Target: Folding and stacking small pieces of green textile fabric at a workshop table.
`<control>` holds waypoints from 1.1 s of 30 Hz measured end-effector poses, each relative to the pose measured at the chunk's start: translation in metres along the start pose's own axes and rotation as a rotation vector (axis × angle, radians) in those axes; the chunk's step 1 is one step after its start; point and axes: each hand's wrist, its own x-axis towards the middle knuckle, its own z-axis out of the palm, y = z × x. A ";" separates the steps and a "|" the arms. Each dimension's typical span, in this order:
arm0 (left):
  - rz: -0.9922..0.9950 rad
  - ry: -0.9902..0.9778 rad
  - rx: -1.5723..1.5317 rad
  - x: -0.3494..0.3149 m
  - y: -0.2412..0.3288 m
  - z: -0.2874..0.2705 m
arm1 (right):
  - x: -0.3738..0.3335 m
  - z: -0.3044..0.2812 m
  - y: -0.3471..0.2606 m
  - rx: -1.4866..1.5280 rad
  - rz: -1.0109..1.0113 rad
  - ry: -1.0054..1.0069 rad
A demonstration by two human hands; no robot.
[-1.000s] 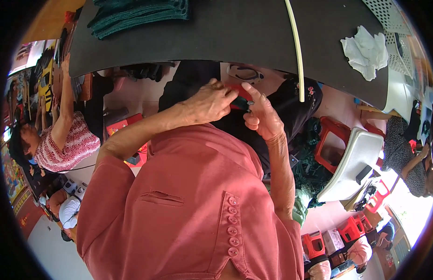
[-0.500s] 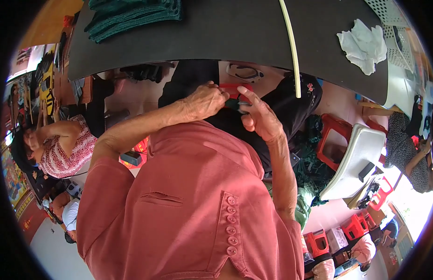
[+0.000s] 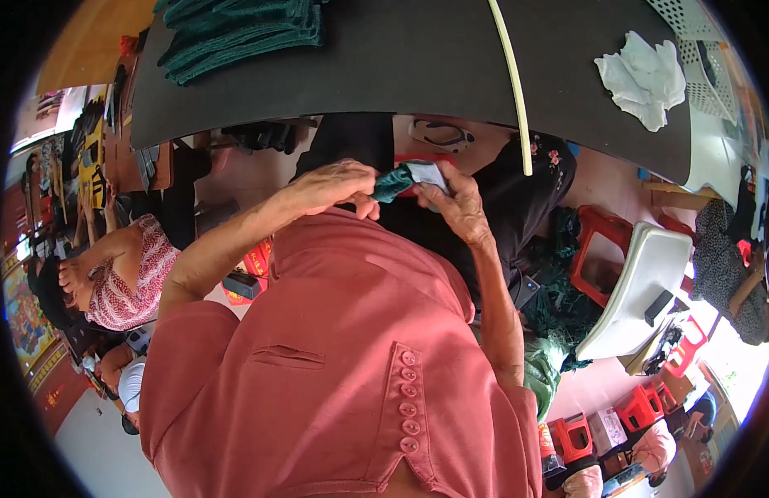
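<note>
A small dark green piece of cloth [image 3: 392, 184] with a whitish part [image 3: 428, 174] stretches between my hands, above my lap and just short of the table edge. My left hand [image 3: 341, 186] has its fingers closed on the green end. At the whitish end, my right hand [image 3: 461, 204] pinches the cloth between thumb and fingers. Something red [image 3: 424, 158] shows behind the cloth, partly hidden by it. On the dark table [image 3: 401, 66] ahead lies a stack of folded dark green cloths [image 3: 239, 41], at the far left.
A thin cream strip [image 3: 514, 91] overhangs the table's near edge. Crumpled white cloth [image 3: 643, 81] and a perforated white basket [image 3: 691, 23] are at far right. Right of me stand a red stool [image 3: 600, 253], a white seat [image 3: 637, 290] and dark green material [image 3: 559, 290]. People sit on both sides.
The green cloth with its whitish part has come into view between my hands. My left hand has moved slightly left and down; my right hand's raised index finger has closed onto the cloth.
</note>
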 end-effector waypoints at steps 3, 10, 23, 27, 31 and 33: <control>0.173 0.193 0.444 -0.003 0.014 0.013 | -0.006 -0.005 0.004 -0.003 -0.005 -0.017; 0.256 0.219 0.306 0.023 -0.003 0.028 | -0.004 -0.016 -0.024 0.344 0.304 -0.177; -0.165 0.136 -0.200 0.023 0.007 0.030 | -0.007 -0.010 -0.019 -0.084 -0.172 0.279; -0.154 0.135 -0.155 0.027 0.001 0.028 | -0.007 -0.002 -0.020 -0.014 0.117 -0.119; -0.085 0.119 0.133 0.028 0.003 0.029 | -0.008 0.000 -0.020 -0.069 0.138 -0.126; 0.217 -0.015 0.683 0.027 -0.004 0.022 | -0.006 -0.003 -0.005 0.078 0.009 -0.094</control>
